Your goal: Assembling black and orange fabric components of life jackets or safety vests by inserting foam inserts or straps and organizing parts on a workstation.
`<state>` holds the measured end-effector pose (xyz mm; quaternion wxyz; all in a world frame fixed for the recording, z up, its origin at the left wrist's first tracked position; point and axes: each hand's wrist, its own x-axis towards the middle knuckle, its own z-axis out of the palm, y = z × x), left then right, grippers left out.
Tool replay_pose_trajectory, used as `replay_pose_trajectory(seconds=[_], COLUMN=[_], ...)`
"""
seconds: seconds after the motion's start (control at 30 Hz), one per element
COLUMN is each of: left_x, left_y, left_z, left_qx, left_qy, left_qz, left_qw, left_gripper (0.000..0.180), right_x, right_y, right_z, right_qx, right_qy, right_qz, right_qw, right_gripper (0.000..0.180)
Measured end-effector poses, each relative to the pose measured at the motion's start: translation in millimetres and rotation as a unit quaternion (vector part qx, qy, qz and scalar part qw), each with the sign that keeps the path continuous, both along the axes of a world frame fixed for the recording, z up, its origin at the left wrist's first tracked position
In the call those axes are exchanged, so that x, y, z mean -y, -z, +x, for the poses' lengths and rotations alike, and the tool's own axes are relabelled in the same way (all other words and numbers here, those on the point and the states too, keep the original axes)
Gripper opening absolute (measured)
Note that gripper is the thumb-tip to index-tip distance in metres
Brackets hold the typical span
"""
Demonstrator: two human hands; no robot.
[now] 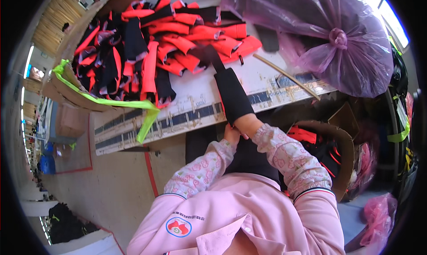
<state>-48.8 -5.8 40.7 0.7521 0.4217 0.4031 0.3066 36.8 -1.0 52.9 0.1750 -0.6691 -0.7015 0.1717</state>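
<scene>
While the right hand (248,123) is mostly hidden by a black fabric piece (233,95), the left hand (231,134) sits close beside it at the piece's near end; whether either grips, I cannot tell. The piece extends over the table (191,95), with a red-and-black heap (169,29) beyond leftward, a stick (287,77) and purple bag (351,61) rightward.

White table (193,91), worn striped edge (187,117) | on top: red-and-black fabric heap (153,46) | wooden stick (286,76) | purple plastic bag (351,46)
</scene>
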Motion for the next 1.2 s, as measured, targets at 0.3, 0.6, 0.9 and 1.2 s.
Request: replay_pose_trajectory(seconds=[0.3, 0.6, 0.9, 1.2], left_x=[0, -9, -5, -5], left_y=[51, -8, -8, -16], left_z=[-29, -22, -24, -7], left_qx=[0.057, 0.001, 0.054, 0.035], left_qy=[-0.012, 0.086, 0.01, -0.095], left_qz=[0.04, 0.004, -0.041, -0.12], left_qw=[0.997, 0.996, 0.998, 0.988], left_gripper=[0.026, 0.019, 0.019, 0.014], right_x=[48, 22, 63, 32], right_y=[-78, -69, -145, -72], right_z=[-13, 1, 28, 21], right_qx=[-0.01, -0.111, -0.416, 0.069], right_qy=[0.02, 0.076, -0.071, -0.103], right_qz=[-0.104, -0.198, -0.055, 0.161], right_qw=[0.994, 0.971, 0.905, 0.979], right_gripper=[0.023, 0.022, 0.024, 0.052])
